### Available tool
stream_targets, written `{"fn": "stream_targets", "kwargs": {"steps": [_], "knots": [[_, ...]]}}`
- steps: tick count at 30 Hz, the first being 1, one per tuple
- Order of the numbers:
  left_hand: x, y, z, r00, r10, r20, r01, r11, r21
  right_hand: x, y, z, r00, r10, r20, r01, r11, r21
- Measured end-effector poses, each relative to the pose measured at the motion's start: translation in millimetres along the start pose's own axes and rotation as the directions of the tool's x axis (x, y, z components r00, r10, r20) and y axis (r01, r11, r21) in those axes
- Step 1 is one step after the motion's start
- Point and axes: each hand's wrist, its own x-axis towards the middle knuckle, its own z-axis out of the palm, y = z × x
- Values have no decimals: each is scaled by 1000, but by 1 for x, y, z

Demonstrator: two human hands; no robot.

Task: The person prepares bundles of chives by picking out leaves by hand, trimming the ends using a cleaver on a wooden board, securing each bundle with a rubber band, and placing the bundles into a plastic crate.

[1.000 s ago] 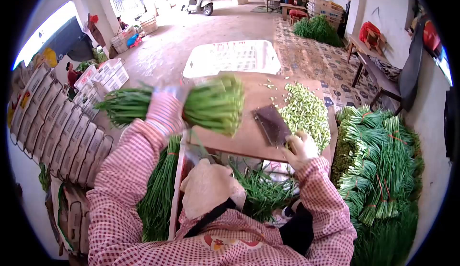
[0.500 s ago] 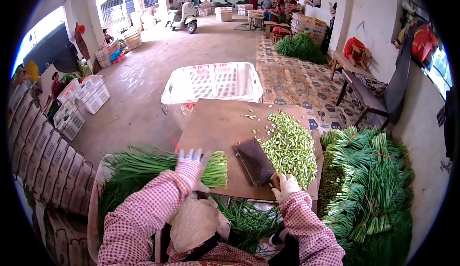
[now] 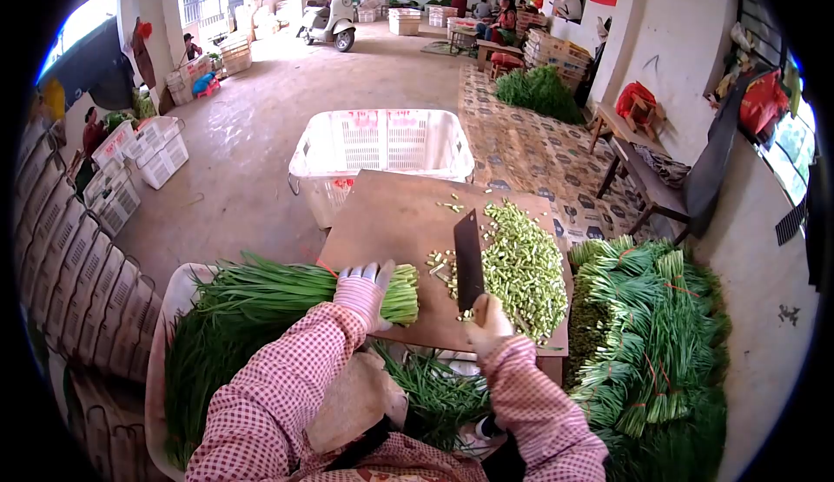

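The left hand [image 3: 363, 293], in a pale striped glove, is closed over a thick bundle of long green stalks [image 3: 278, 291], pressing it onto the brown flat board [image 3: 382, 213]. The bundle's pale cut ends lie just right of that hand, its leaves trailing left. The gloved right hand [image 3: 488, 319] is clamped on the handle of a dark, broad-bladed cleaver [image 3: 468, 260], the blade pointing away from it.

Beyond and right of the right hand, a large heap of short pale-green pieces [image 3: 524, 269] is already cut; the held bundle remains mostly long. Farther right, many red-banded green bundles [image 3: 665, 343] lie stacked; whether they are trimmed, I cannot tell.
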Motion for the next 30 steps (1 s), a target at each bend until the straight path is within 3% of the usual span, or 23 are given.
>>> {"fn": "stream_targets", "kwargs": {"steps": [1,3,5,6,9,10,11,13,15,16,18,19,21,23,24,25,27,28,30], "knots": [[0,1,1,999,6,-32,-6,1000,-1,4,8,18,999,-17,-47,17,1000,-10],[0,3,-3,1000,-5,14,5,1000,-16,-17,-23,43,977,63,204,2,953,-303],[2,-1,-3,997,-56,61,55,998,14,-63,-70,48,960,106,258,24,890,-456],[1,-2,-5,998,-42,50,43,999,-15,-51,-47,54,970,-66,232,128,956,-264],[-4,2,-5,999,-49,-13,49,999,-8,-34,-18,43,991,-64,120,82,984,-156],[-4,2,-5,999,-38,-10,37,999,-14,-27,-11,50,996,-43,77,51,993,-105],[-3,3,-5,999,-32,-17,32,999,-18,-38,-40,52,985,166,41,-153,964,-218],[-4,3,-4,998,-61,-7,61,998,9,-41,-31,70,979,-82,185,129,956,-264],[-3,-4,1,997,-68,-38,69,997,29,-33,-1,85,976,-62,208,119,955,-273],[-2,-6,-1,999,-48,-23,49,999,12,-24,16,83,971,-152,184,175,978,-114],[1,-6,-9,999,-27,32,27,1000,-9,-38,-8,47,972,-20,233,-34,973,227],[2,-3,-17,999,-22,24,22,1000,-6,-33,-7,32,950,99,298,-173,957,233],[3,7,-32,993,-66,101,69,997,-32,-14,23,11,915,61,398,-191,935,297],[8,19,-32,996,-57,65,60,997,-39,-14,37,-3,942,-16,335,-88,952,293],[13,27,-23,995,-59,79,60,998,-4,-27,17,-12,971,53,232,-101,974,201],[16,33,-16,994,-58,94,55,998,28,-21,35,-13,984,-45,173,7,976,216],[17,40,-13,994,-72,79,69,997,47,-16,40,-18,990,110,88,-110,994,-10],[17,42,-11,994,-89,67,85,994,71,-11,52,-16,989,119,85,-119,993,-7],[19,38,-11,994,-62,85,56,996,72,-13,51,-8,988,-157,-13,156,986,-58]]}}
